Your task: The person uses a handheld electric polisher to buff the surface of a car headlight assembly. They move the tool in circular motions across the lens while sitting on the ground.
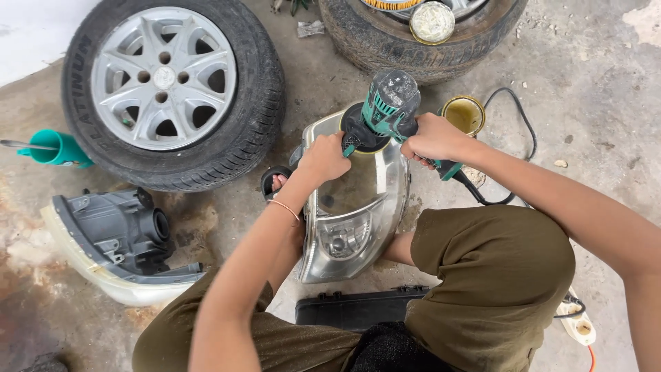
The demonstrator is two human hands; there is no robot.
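Nearest the camera, the person's knees in olive trousers frame a black case (361, 308) lying flat on the concrete floor (592, 103). A white power strip (577, 321) with an orange lead lies by the right knee.

Between the knees stands a headlight (352, 207), lens up and tilted, its clear cover facing the camera and its far end toward the tyres. A green polisher (387, 110) sits on the far end of the lens, its black pad pressed flat against the cover. The left hand (323, 158) is clenched around the polisher's side grip, just beside the pad and over the lens; a thin band circles that wrist. The right hand (432, 138) is closed around the polisher's rear handle, off the right edge of the headlight. A black cord (513, 117) runs from that handle and loops away across the floor. A sandalled toe (277, 182) shows just left of the headlight.

To the left, well apart from the hands, a second headlight (117, 244) lies with its grey back housing up.

Just beyond the right hand stands an open tin (463, 114) holding a yellowish paste. At the left edge a teal cup (58, 148) lies on its side with a metal tool sticking out.

Farther off, a tyre (172, 89) with a silver rim lies flat. A second tyre (420, 34) at the top edge carries a round lidded tub (432, 22); its contents cannot be made out.
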